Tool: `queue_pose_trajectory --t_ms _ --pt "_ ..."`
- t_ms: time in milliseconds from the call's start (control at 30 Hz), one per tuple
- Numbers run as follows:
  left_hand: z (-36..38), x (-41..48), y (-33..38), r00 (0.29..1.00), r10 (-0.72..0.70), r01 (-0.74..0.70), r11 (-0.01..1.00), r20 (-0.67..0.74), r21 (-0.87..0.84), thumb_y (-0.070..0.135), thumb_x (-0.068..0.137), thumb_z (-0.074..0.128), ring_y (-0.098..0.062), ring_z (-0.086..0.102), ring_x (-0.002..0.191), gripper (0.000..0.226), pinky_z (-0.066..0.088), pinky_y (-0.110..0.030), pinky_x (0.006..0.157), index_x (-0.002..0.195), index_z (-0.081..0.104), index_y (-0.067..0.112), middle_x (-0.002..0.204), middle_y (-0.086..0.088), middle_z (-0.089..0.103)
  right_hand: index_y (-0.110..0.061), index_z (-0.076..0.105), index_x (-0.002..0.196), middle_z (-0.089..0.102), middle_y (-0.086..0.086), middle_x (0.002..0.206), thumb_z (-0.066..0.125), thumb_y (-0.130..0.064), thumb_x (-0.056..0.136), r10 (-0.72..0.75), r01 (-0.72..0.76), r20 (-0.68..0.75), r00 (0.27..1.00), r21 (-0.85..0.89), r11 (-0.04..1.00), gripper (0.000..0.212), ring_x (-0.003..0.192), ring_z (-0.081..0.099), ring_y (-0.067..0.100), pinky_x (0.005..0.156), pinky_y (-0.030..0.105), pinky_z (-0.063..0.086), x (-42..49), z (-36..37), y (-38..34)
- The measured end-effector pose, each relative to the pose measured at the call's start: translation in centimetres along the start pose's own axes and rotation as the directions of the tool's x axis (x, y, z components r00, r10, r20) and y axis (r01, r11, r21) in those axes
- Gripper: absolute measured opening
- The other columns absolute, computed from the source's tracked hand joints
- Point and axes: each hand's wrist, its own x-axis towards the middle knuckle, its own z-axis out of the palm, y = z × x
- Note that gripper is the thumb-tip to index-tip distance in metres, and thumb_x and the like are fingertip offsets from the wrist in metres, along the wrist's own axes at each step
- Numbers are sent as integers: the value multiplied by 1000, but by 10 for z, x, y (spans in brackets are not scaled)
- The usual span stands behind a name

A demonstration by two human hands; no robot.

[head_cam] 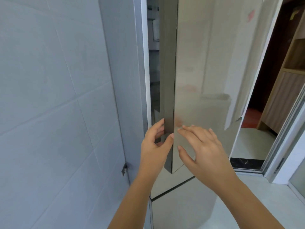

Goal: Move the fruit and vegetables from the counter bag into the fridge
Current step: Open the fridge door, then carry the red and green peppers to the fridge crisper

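Gripping the fridge door [194,71] edge, left hand [155,146] fingers; right hand [203,151] splayed flat on its front.

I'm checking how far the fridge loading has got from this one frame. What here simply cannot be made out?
- Fridge interior: only a narrow dark strip shows in the head view; the fridge door hides the rest, so no produce can be confirmed.
- Counter bag, fruit and vegetables: outside the frame.
- Left hand fingers: their tips are hidden behind the door's edge.
- Right hand: blurred; whether it touches the door is uncertain.
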Motion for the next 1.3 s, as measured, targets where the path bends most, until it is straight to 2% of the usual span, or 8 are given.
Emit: queue_pose_trajectory --t_ms 167,333,500,600,733,1033,1167,1300 --pt "18 -35 12 995 13 -12 1000 97 -20 8 86 61 -2 53 112 44 44 -9 84 114 52 40 118 7 58 -10 62 112 64 5 112 43 -34 83 40 -40 6 999 -24 999 42 106 58 24 94 51 40 -31 -33 5" --pt "41 -65 26 978 46 -42 999 203 -23 9 87 59 6 50 112 45 44 -18 94 112 48 44 121 14 55 -12 61 116 62 3 117 43 -35 84 121 -120 14 993 -58 991 43 111 55 22 95 50 42 -65 -69 11" --pt "68 -91 34 954 107 -106 994 281 -18 21 83 61 4 50 113 41 44 -25 97 112 48 47 118 17 56 -13 63 113 63 3 114 43 -35 83 151 -154 -37 988 -141 978 42 107 52 17 97 39 34 -95 -99 17" --pt "83 -103 39 935 108 -91 994 337 -65 25 79 55 4 52 112 40 43 -26 98 112 50 45 119 16 57 -9 63 111 64 8 110 46 -32 83 172 -182 -81 982 -149 972 41 102 58 25 89 48 46 -108 -113 22" --pt "94 -111 44 921 149 -132 989 360 -71 22 80 54 2 55 109 37 44 -23 95 111 53 42 115 16 61 -7 64 109 64 11 109 47 -29 82 187 -213 -137 973 -208 955 39 101 58 29 85 51 47 -123 -135 27" --pt "81 -111 44 922 247 -293 949 298 121 23 83 52 9 49 109 35 31 -1 88 115 53 36 113 17 58 -7 63 108 63 10 110 49 -26 83 94 -120 -134 986 -202 972 35 107 57 29 87 53 45 -118 -139 25" --pt "73 -104 40 925 262 -338 898 276 281 29 84 49 6 46 113 39 30 -4 93 123 54 28 118 24 51 -8 63 108 63 10 109 48 -25 82 4 -17 -67 998 -200 980 34 109 57 29 92 50 45 -99 -116 30" --pt "71 -95 34 894 369 -447 766 253 463 34 83 42 -6 49 110 45 36 -18 95 122 57 16 119 6 57 -7 62 110 63 11 109 44 -26 80 -11 12 6 1000 -225 974 40 110 57 30 94 51 42 -79 -94 52"
